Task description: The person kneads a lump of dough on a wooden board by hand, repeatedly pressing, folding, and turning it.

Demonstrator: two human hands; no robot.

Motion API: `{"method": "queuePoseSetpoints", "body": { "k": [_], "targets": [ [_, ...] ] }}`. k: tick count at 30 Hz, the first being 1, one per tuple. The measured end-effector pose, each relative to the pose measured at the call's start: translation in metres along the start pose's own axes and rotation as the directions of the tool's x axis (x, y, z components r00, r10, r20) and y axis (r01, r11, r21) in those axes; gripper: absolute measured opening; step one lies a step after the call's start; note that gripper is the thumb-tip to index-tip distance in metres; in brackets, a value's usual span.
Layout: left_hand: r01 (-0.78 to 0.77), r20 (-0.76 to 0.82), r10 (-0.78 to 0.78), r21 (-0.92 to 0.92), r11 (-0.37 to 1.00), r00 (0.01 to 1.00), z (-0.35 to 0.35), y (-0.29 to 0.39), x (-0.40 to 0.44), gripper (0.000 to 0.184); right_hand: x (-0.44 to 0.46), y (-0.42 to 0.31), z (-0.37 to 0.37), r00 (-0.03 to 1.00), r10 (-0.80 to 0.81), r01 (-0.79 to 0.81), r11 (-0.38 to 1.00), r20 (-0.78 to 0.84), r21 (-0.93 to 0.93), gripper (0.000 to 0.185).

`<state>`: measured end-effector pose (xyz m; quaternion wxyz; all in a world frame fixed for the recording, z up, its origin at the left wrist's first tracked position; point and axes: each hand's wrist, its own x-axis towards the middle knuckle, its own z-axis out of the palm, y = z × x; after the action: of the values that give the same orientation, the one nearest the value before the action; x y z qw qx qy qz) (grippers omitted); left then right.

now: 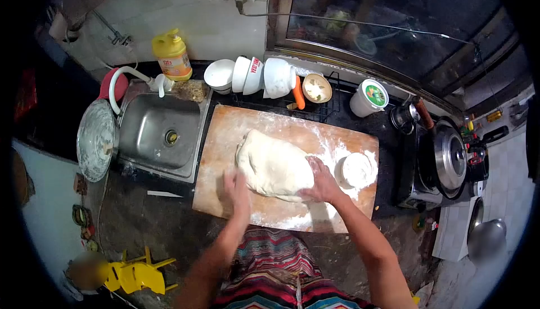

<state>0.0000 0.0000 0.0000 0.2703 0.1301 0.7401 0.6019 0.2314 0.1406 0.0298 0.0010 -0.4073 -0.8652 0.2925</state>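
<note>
Dough (275, 165) lies on the floured wooden board (218, 134) in the head view; take it as the clock's centre. At 3 o'clock on the board, just beside the right hand (322, 183), a round white container (359, 170) crowds that side, and beyond it sits a lidded pot (451, 164). At 2 o'clock a tub (363, 103) with a green-marked lid stands on the dark desk (387, 168). A small bowl (316, 89) is at 1 o'clock, and white bowls (218, 77) run from 11 to 12. A yellow bottle (173, 64) is between 10 and 11, with the sink (160, 115) and a flour-smeared basin (97, 140) between 9 and 10.

The dough is a soft, pale, thick slab, smooth on top and creased at its left edge. Loose flour streaks the board's grain; sink and pot lid are bare metal.

The right hand's fingers spread against the dough's edge between 3 and 4 o'clock, unclenched. Motion smears the left hand (238, 192) at 8 o'clock, so whether its fingers grip or touch anything cannot be told. An orange thing (298, 93) near 12 is hard to identify. The frame's dark rim cuts off the corners.
</note>
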Motion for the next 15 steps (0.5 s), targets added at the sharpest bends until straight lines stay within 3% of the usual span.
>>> {"method": "queuePoseSetpoints", "body": {
  "k": [1,2,3,4,6,9,10,11,13,14,15],
  "targets": [
    [0.283,0.142,-0.284,0.024,0.959,0.948,-0.008,-0.035,-0.015,0.04,0.008,-0.001,-0.002,0.999,0.014,-0.013,1.0,-0.047,0.021,0.089],
    [0.496,0.257,-0.466,-0.063,0.866,0.847,0.0,-0.033,-0.039,0.044,0.013,-0.001,-0.003,0.995,0.03,-0.026,0.999,-0.095,0.04,0.082],
    [0.69,0.356,-0.622,-0.101,0.716,0.697,0.009,-0.033,-0.062,0.048,-0.005,0.002,-0.008,0.987,0.059,-0.048,0.996,-0.148,0.074,0.074],
    [0.782,0.41,-0.669,-0.243,0.574,0.619,0.017,-0.007,-0.083,0.054,-0.004,-0.001,0.007,0.974,0.075,-0.039,0.985,-0.213,0.169,0.067],
    [0.66,0.377,-0.542,-0.401,0.636,0.751,0.044,-0.007,-0.074,0.06,0.007,0.01,0.046,0.893,0.114,0.018,0.958,-0.435,0.287,0.051],
    [0.34,0.251,-0.257,-0.383,0.859,0.933,0.058,-0.045,-0.053,0.063,-0.02,-0.029,0.022,0.866,0.498,-0.412,0.756,-0.039,0.508,0.045],
    [0.191,0.207,-0.13,-0.31,0.932,0.97,0.054,-0.037,-0.048,0.063,-0.026,-0.032,0.035,0.862,0.507,-0.323,0.578,-0.02,0.749,0.039],
    [0.159,0.235,-0.127,-0.121,0.98,0.964,0.047,-0.031,-0.049,0.063,-0.038,-0.036,0.044,0.866,0.5,-0.275,0.42,0.033,0.865,0.032],
    [0.053,0.292,-0.126,0.247,0.968,0.948,0.039,0.04,-0.055,0.063,-0.055,-0.035,0.072,0.836,0.539,-0.231,0.18,0.1,0.956,0.035],
    [-0.106,0.255,-0.012,0.445,0.889,0.967,0.05,0.044,-0.061,0.056,-0.06,-0.029,0.078,0.833,0.544,-0.339,0.355,0.102,0.871,0.036],
    [-0.191,0.423,-0.121,0.622,0.759,0.898,0.054,0.068,-0.063,0.055,-0.066,-0.02,0.082,0.827,0.553,-0.433,0.512,0.101,0.741,0.037]
  ]
}}
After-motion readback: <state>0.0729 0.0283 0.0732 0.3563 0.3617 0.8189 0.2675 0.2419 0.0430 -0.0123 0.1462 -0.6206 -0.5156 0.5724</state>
